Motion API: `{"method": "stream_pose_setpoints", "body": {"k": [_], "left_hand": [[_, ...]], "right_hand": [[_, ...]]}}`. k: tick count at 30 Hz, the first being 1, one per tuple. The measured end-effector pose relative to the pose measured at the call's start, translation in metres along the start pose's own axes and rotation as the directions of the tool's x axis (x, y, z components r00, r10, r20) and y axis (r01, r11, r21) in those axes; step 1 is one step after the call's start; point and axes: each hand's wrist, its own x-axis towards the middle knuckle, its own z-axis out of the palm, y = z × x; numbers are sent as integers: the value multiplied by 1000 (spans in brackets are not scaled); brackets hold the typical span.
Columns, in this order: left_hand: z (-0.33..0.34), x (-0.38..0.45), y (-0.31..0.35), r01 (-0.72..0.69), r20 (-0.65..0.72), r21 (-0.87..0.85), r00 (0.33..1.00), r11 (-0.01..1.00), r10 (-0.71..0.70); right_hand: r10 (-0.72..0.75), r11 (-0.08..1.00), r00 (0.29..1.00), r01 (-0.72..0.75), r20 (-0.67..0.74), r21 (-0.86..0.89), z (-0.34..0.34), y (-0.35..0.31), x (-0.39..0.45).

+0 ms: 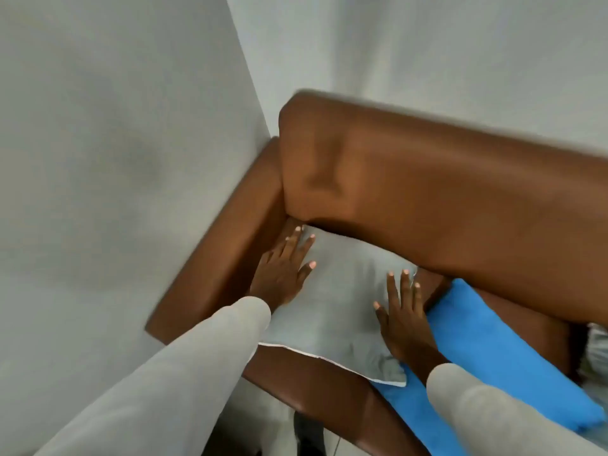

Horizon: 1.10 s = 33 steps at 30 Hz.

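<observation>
A grey pillow [339,311] lies on the seat of a brown leather sofa [427,192], tucked into the corner by the armrest [223,258]. My left hand [283,268] rests flat on the pillow's left side with straight fingers. On the pillow's right edge my right hand [403,314] presses with its fingers spread. Both arms wear light grey sleeves. A blue pillow [493,353] lies to the right, partly under the grey one and under my right arm.
White walls [115,159] close in on the left and behind the sofa. The sofa's backrest overhangs the far edge of the grey pillow. A pale cloth item [597,347] shows at the right edge. Light floor [279,422] lies below the seat front.
</observation>
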Motion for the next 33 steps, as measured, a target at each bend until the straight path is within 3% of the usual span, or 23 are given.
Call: {"method": "stream_pose_setpoints", "body": {"k": [3,7,11,12,15,17,20,24,27,28,29,30,31,32,33], "left_hand": [[48,15,-40,158,172,-130,976,979,-135],[94,23,-72,311,376,-321,909,894,-181],[92,57,-87,298,317,-491,936,819,-150],[85,68,-89,312,324,-569,935,761,-141],[50,102,-97,558,549,-708,820,431,-160],[19,119,-109,644,624,-703,762,302,-175],[-39,136,-117,563,510,-767,826,309,-240],[-72,165,-102,493,441,-821,868,288,-230],[-42,178,-89,531,447,-816,830,229,-333],[-28,173,-84,511,376,-809,830,291,-412],[-10,166,-83,454,211,-766,846,455,-490],[7,157,-82,370,-50,-650,851,664,-523],[20,147,-79,242,-310,-512,843,824,-439],[29,139,-74,74,-484,-383,833,921,-268],[37,137,-68,-90,-586,-210,809,974,-51]], "right_hand": [[222,930,969,-244,110,275,56,13,17],[260,885,940,-323,221,336,110,22,31],[302,777,928,-371,217,509,100,34,62],[305,749,929,-370,210,550,89,35,67],[440,504,864,-462,243,730,39,36,88],[507,340,813,-494,287,800,-2,36,101],[433,58,828,-421,357,905,-54,43,109],[447,-76,804,-402,391,912,-92,13,144],[500,49,802,-403,327,914,-71,-13,165],[568,143,782,-402,258,904,-54,-16,162],[658,296,744,-396,115,869,-35,-18,156],[701,521,702,-386,-124,761,-17,-20,148],[622,730,677,-319,-393,604,-2,-26,138],[451,878,671,-215,-588,428,10,-35,131],[229,969,678,-93,-699,227,21,-47,128]]}}
